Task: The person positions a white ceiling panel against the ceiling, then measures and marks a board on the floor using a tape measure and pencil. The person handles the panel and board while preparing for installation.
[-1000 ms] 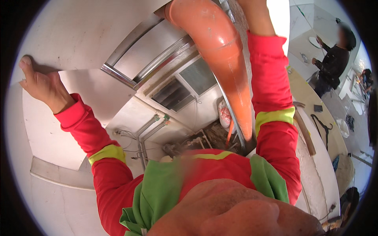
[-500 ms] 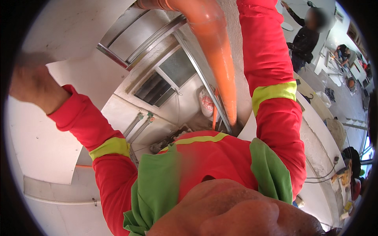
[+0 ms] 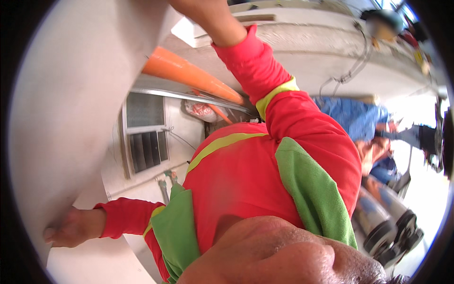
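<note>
In the head view, your hands are well apart on a large, flat, off-white board (image 3: 71,123).
Your left hand (image 3: 75,228) is against the board near its lower edge, its fingertips blurred; your right hand (image 3: 201,10) is by the upper right edge, its fingers cut off, so I cannot tell whether either is clamped. Beyond the board's right edge run a smooth orange round pipe (image 3: 189,75) and a thin silvery metal strip (image 3: 182,95), with a white-framed window (image 3: 145,111) below.

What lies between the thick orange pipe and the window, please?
In the head view, a silver metal rail runs between the orange pipe and the window.
</note>
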Demonstrator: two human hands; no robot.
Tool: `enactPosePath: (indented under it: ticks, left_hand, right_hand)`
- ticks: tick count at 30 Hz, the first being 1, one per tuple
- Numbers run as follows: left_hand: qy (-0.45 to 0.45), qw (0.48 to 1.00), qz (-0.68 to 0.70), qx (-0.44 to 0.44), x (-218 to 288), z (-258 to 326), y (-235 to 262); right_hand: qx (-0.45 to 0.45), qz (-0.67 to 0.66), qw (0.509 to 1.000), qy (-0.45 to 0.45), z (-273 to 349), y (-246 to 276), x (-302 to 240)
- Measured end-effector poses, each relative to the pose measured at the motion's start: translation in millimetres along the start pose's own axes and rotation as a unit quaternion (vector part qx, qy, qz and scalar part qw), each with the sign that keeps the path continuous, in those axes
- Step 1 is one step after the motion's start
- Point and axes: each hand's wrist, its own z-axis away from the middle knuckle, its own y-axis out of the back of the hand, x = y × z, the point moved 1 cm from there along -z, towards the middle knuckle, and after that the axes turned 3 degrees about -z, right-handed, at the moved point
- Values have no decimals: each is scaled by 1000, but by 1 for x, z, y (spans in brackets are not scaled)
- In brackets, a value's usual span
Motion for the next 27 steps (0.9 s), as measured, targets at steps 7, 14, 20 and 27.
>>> enactPosePath:
  ticks: [7,14,20,27]
  left_hand:
    - [107,987,-61,-100,-97,114,3]
    - [348,810,48,-470,-145,245,-90]
    - [508,576,159,-620,-162,375,-205]
    - [449,417,128,-780,-143,604,-283]
  right_hand:
    - [13,81,950,-301,107,147,-82]
    - [104,120,808,-568,210,305,-167]
    - [275,92,682,-671,251,419,-325]
    - [390,204,633,-637,235,484,-474]
